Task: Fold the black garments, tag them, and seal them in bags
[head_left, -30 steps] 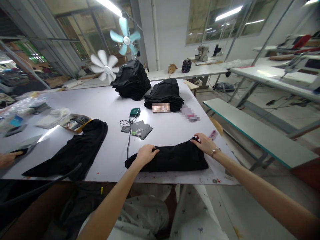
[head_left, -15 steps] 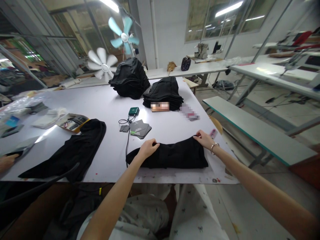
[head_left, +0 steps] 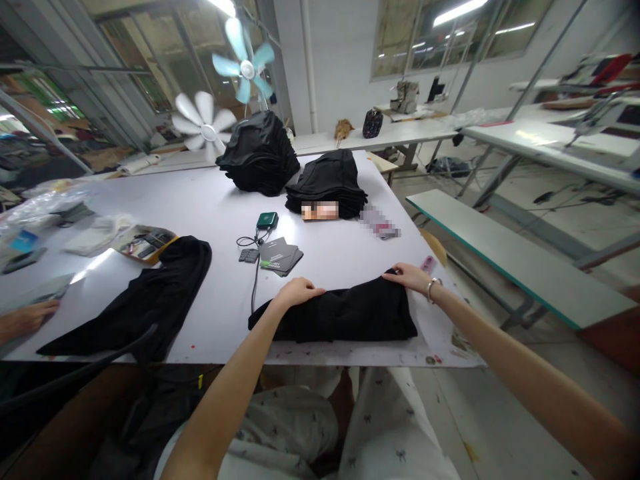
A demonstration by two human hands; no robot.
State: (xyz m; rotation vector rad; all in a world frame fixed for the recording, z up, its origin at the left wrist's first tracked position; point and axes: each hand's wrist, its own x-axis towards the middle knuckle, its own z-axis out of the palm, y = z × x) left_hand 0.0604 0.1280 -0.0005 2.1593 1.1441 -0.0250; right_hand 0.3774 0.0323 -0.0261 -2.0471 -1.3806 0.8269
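A folded black garment [head_left: 345, 317] lies along the front edge of the white table [head_left: 225, 273]. At its upper left part is my left hand [head_left: 299, 292], fingers closed on the cloth. My right hand [head_left: 406, 276], with a bracelet at the wrist, pinches the garment's upper right corner. Dark printed cards [head_left: 281, 257] lie beyond my left hand, beside a green device [head_left: 267, 221] with a cable. A pink object [head_left: 427, 265] lies just past my right wrist.
Two stacks of black garments [head_left: 259, 153] [head_left: 327, 180] stand at the back. Another black garment [head_left: 150, 300] lies at the left, near another person's hand [head_left: 30, 320]. An open box [head_left: 145, 243] sits behind it. A bench [head_left: 510, 253] stands at the right.
My left hand has shifted slightly right along the garment's upper edge. The cloth's near edge is a little lower. The other person's hand at the left has moved right.
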